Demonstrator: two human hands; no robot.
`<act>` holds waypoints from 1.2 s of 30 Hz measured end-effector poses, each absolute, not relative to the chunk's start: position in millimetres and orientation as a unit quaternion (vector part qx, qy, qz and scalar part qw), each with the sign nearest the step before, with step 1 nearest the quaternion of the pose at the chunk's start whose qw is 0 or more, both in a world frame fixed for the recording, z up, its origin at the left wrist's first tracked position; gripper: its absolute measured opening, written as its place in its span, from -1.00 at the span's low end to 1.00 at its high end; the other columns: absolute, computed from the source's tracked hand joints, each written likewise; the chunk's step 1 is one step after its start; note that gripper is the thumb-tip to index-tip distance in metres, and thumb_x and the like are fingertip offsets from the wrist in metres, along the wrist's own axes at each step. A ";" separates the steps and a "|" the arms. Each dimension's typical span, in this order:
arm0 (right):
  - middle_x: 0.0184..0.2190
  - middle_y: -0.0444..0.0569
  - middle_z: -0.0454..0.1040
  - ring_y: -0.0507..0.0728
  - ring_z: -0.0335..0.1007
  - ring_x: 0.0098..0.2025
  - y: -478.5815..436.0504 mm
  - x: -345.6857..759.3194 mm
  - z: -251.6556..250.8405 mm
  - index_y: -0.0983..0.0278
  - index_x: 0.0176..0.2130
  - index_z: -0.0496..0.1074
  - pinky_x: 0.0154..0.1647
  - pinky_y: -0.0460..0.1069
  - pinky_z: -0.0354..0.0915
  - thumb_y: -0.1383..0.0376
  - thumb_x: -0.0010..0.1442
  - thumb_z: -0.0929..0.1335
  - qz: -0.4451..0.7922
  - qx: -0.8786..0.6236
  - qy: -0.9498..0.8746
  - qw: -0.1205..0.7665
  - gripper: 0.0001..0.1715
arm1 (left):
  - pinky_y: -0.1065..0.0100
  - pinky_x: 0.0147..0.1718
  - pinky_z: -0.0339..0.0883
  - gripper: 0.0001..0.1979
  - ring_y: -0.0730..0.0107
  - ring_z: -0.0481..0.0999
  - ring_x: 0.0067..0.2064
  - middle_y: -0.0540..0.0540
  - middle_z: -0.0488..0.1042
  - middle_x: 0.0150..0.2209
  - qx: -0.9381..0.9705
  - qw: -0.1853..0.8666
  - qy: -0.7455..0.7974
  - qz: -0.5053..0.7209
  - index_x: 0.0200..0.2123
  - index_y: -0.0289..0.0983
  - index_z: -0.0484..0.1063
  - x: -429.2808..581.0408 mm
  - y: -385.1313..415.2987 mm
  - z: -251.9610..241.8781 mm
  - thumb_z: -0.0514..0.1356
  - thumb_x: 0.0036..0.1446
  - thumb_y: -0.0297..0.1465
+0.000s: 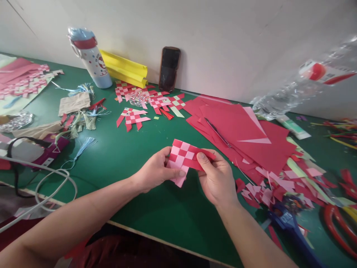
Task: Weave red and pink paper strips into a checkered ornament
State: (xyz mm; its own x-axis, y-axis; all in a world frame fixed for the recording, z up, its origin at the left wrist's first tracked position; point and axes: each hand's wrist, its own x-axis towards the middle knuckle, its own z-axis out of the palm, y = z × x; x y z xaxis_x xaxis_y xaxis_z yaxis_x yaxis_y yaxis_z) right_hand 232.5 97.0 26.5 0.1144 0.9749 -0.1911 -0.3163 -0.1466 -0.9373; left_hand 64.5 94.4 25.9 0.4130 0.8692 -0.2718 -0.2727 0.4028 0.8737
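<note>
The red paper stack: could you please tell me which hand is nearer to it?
Right. The right hand is beside the near left edge of the red paper stack; the left hand is farther left, across the woven paper piece.

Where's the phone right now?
In the head view, the phone stands propped against the back wall, just left of the middle, between the yellow sheet on its left and the red paper on its right.

The green worktop [131,143] carries red sheets [235,124] beyond the right grip [219,178], scraps [280,183] rightward. Tassels [85,146] lie left of the left grip [154,169].
</note>
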 end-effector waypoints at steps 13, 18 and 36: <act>-0.39 -0.14 0.51 0.06 0.43 -0.31 96.9 231.2 21.0 0.21 -0.37 0.50 -0.21 0.01 0.39 0.17 -0.03 0.55 0.579 -0.478 -0.328 0.574 -0.75 | 0.45 -0.39 0.39 -0.69 0.51 0.49 -0.40 -0.05 0.54 -0.34 0.352 0.772 0.376 0.373 -0.23 -0.33 0.53 62.8 94.9 23.6 0.41 -0.01 -0.28; -0.40 -0.15 0.51 0.05 0.43 -0.33 96.3 232.0 24.9 0.20 -0.36 0.49 -0.23 -0.01 0.39 0.15 -0.02 0.54 0.605 -0.475 -0.337 0.543 -0.73 | 0.43 -0.38 0.39 -0.70 0.48 0.51 -0.41 -0.08 0.57 -0.36 0.350 0.764 0.400 0.366 -0.29 -0.36 0.55 61.6 97.3 25.4 0.43 -0.05 -0.30; -0.53 -0.18 0.40 -0.01 0.24 -0.51 97.3 249.4 39.6 0.24 -0.38 0.47 -0.51 -0.10 0.22 0.04 0.14 0.41 0.548 -0.523 -0.585 0.289 -0.69 | 0.49 -0.57 0.15 -0.78 0.55 0.29 -0.54 0.09 0.36 -0.56 0.593 0.638 0.476 0.123 -0.43 -0.30 0.41 52.3 97.3 32.2 0.30 -0.02 -0.26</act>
State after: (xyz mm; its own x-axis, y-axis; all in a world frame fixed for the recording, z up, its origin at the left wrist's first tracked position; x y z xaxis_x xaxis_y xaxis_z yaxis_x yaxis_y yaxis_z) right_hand 249.4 97.3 39.6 -0.2865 0.9289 -0.2347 0.2944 -0.1478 -0.9442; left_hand 52.3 97.3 32.2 0.5172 0.7204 -0.4621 0.4074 0.2676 0.8732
